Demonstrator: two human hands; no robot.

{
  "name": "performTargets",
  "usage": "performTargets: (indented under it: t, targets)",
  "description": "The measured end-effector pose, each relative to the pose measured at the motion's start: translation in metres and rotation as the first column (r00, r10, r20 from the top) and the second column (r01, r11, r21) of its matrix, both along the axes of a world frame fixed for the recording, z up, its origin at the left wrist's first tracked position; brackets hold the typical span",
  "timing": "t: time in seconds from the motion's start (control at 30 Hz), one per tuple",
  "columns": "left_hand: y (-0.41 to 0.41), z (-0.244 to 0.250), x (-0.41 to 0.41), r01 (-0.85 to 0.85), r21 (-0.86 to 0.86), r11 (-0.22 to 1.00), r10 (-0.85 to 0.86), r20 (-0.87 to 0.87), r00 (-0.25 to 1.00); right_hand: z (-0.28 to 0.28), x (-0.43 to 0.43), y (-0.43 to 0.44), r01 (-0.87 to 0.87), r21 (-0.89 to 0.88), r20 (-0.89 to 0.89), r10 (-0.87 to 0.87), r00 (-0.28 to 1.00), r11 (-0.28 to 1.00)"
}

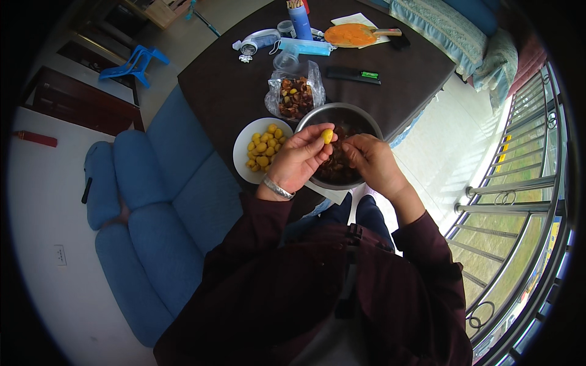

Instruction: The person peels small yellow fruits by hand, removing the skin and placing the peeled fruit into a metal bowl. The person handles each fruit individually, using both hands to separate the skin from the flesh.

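My left hand point(302, 155) pinches a yellow peeled nut, perhaps a chestnut point(327, 136), between thumb and fingers above a steel bowl point(373, 123). Close beside it, over the bowl's right part, my right hand point(373, 160) has thumb and forefinger together; whether a small piece is between them cannot be told. Dark brown shells or pieces point(336, 167) lie in the bowl, partly hidden by the hands. To the left, a white bowl point(241, 142) holds several more yellow nuts point(261, 147). Behind stands an open clear plastic bag point(317, 87) with brown shells and a few yellow bits.
On the dark table point(219, 68) are a black remote-like case with a green battery point(369, 74), a blue face mask point(306, 46), a blue cylindrical holder point(300, 23), clear cups and an orange-faced table tennis bat point(350, 35). A blue sofa point(183, 183) adjoins at left, metal railing point(512, 208) at right.
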State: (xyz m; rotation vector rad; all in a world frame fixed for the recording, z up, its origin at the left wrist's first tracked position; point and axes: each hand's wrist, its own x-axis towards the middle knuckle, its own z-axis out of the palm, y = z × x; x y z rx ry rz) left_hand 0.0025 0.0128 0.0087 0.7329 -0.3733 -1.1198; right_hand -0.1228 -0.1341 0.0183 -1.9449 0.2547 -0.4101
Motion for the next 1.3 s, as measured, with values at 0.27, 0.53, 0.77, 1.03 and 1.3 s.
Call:
performTargets:
  t: [0.27, 0.53, 0.77, 1.03, 1.3]
  targets:
    - [-0.002, 0.005, -0.002, 0.015, 0.035, 0.999, -0.014, -0.023, 1.0, -0.011, 0.007, 0.003, 0.119, -0.171, 0.196, -0.084, 0.977, 0.978]
    - [-0.002, 0.001, -0.005, 0.007, 0.089, 0.996, -0.003, -0.045, 0.999, -0.012, 0.01, 0.007, 0.139, 0.032, 0.237, -0.143, 0.961, 0.99]
    - [-0.01, 0.002, -0.019, -0.188, 0.275, 0.943, 0.069, 0.391, 0.918, -0.009, 0.007, 0.001, 0.124, -0.363, 0.241, -0.036, 0.97, 0.923]
    - [-0.008, -0.004, -0.015, -0.218, 0.276, 0.936, 0.072, 0.456, 0.887, -0.009, 0.001, 0.003, 0.028, -0.123, -0.079, -0.038, 0.996, 0.992]
    - [0.042, 0.003, 0.029, -0.516, 0.262, 0.815, 0.186, 0.725, 0.663, -0.007, 0.0, 0.006, 0.03, -0.225, 0.002, -0.03, 1.0, 0.974]
